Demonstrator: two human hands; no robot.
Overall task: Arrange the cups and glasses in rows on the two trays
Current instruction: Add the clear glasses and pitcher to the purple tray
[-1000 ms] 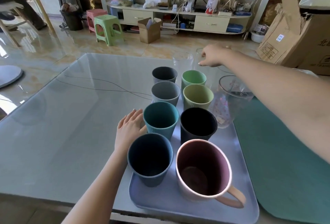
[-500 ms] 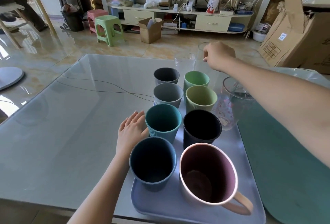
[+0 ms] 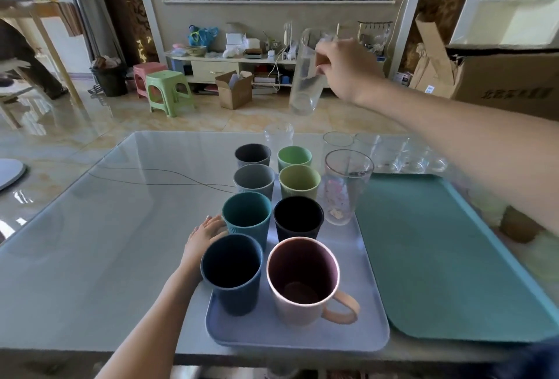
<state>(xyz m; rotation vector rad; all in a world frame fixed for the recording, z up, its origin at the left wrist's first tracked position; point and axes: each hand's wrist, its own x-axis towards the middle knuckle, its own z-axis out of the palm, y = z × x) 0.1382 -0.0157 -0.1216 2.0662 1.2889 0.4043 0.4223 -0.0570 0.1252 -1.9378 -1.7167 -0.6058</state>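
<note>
Left hand (image 3: pixel 205 235) hasn't moved since half a second ago: flat on the glass table (image 3: pixel 99 227), fingers straight and relaxed, fingertips touching the base of the teal cup (image 3: pixel 246 217), holding nothing. It sits at 9 o'clock of the lavender tray (image 3: pixel 357 336).

On that tray I see two columns of cups, unchanged. Left column, near to far: navy cup (image 3: pixel 231 272), teal cup, light grey cup (image 3: pixel 254 178), dark grey cup (image 3: pixel 252 154). Right column: pink mug (image 3: pixel 302 282) with handle pointing to 3 o'clock, black cup (image 3: pixel 298 218), olive cup (image 3: pixel 299 181), green cup (image 3: pixel 294 158). A printed glass (image 3: pixel 344 188) stands at 3 o'clock of the olive cup, on the tray's right edge.

One clear glass (image 3: pixel 278 135) stands at 12 o'clock of the green cup; I can't tell if it's on the tray or just past it.

Main change: right hand (image 3: pixel 348 68) was low at a glass rim beyond the cups; now it's raised well above the table, fingers curled round the upper part of a tall clear glass (image 3: pixel 304 82), which hangs tilted in the air, base pointing down and to the left.

More clear glasses (image 3: pixel 393 151) stand in a group at 12 o'clock of the teal tray (image 3: pixel 438 257), partly behind the right forearm. Teal tray lies just right of the lavender one.
</note>
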